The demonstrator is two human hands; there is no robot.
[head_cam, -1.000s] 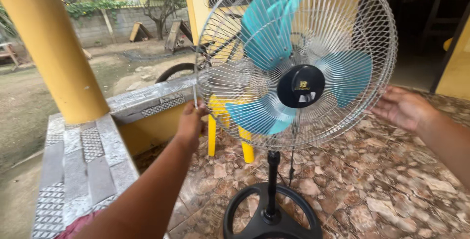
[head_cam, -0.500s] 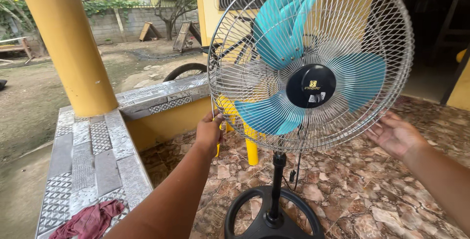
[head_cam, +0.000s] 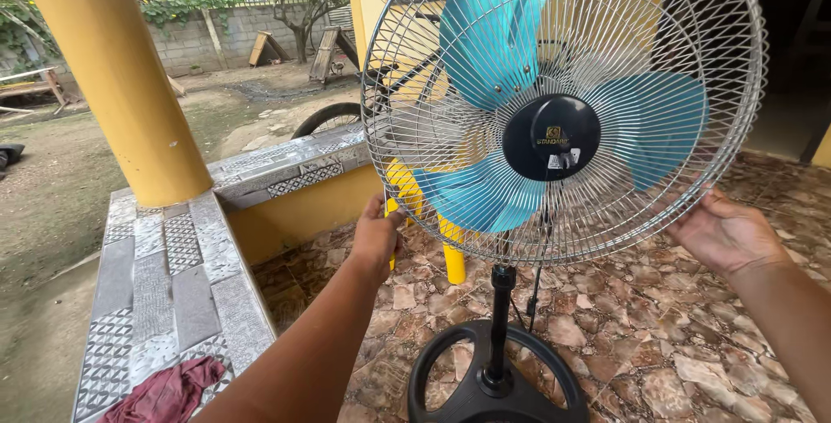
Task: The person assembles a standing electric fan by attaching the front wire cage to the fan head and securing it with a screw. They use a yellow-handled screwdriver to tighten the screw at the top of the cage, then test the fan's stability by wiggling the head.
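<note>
A standing fan fills the middle of the head view: a round silver wire cage [head_cam: 433, 129], turquoise blades [head_cam: 493, 33], a black hub [head_cam: 550, 137], a black pole [head_cam: 499, 319] and a round black base [head_cam: 450, 388]. My left hand [head_cam: 376, 237] grips the cage's lower left rim. My right hand [head_cam: 723, 232] holds the cage's lower right rim, fingers curled against the wire. A black cord hangs beside the pole.
A low tiled wall [head_cam: 164, 276] runs at the left with a dark red rag [head_cam: 164, 393] on it. A thick yellow pillar [head_cam: 112, 68] rises from the wall. A yellow plastic stool leg [head_cam: 452, 258] stands behind the fan. The floor [head_cam: 692, 354] is brown stone.
The fan has come closer and sits further right in view. Both hands stay on the cage rim, my right hand now closed on it lower down.
</note>
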